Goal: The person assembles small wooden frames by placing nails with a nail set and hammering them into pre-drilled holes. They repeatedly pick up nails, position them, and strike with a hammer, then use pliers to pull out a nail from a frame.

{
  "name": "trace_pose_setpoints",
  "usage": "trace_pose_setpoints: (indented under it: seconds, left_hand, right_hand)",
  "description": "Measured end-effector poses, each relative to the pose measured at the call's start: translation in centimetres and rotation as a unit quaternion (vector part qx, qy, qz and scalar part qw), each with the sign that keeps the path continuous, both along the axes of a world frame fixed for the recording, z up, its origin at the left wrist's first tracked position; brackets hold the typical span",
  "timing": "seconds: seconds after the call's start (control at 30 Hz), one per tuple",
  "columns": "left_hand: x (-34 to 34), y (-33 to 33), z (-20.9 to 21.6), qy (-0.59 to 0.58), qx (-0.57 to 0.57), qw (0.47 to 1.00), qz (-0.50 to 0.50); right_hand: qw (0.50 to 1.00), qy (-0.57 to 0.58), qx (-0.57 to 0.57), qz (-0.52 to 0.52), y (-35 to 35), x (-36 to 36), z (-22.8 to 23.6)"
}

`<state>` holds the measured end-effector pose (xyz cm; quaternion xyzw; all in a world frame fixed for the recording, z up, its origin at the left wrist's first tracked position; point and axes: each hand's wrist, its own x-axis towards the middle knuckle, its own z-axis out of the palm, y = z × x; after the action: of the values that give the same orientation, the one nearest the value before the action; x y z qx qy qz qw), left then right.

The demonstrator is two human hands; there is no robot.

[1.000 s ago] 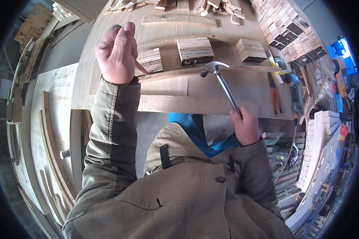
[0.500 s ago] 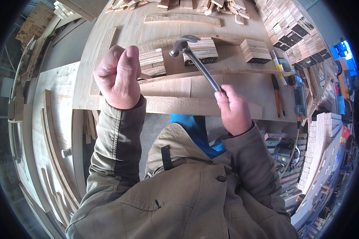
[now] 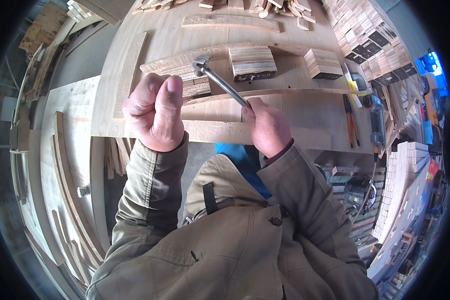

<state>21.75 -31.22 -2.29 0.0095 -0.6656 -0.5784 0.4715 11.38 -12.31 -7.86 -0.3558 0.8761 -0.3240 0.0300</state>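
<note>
My right hand [image 3: 267, 125] grips the lower handle of a metal claw hammer [image 3: 224, 84]. Its head [image 3: 201, 64] is over a striped stack of wood pieces [image 3: 194, 86] on the workbench [image 3: 305, 107]. My left hand [image 3: 152, 112] is a closed fist with the thumb on top, raised just left of the hammer head; I see nothing sticking out of it. A thin curved wooden strip [image 3: 295, 91] runs across the bench behind my right hand. A pale plank [image 3: 220, 131] lies along the near edge.
Two more striped block stacks [image 3: 251, 62] [image 3: 323, 63] sit further back. Orange-handled pliers [image 3: 351, 125] lie to the right. Rows of small wood pieces [image 3: 365, 35] fill the right side. Long boards and curved strips [image 3: 65, 165] lie on the left.
The hammer has swung from the right over to the left, its head now beside my left fist. My right hand moved forward onto the bench; my left fist came nearer to me.
</note>
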Motion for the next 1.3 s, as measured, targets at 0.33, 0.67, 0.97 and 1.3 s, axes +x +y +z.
trace_pose_setpoints:
  seconds: [0.33,0.67,0.97,1.3]
  left_hand:
    - [0.4,0.3,-0.6,-0.013,-0.010,1.000,0.002]
    - [0.6,0.3,-1.0,-0.006,0.005,1.000,0.003]
    - [-0.5,-0.3,0.2,-0.031,0.045,0.998,-0.009]
    - [-0.8,-0.3,-0.5,-0.026,-0.001,1.000,-0.009]
  right_hand:
    - [0.976,0.002,-0.216,0.039,0.6,0.1,3.3]
    - [0.998,-0.055,-0.031,0.007,0.4,0.3,-1.9]
    - [0.995,-0.094,-0.031,-0.009,0.5,-0.2,-2.7]
    - [0.961,-0.130,-0.244,-0.007,0.9,-0.8,3.8]
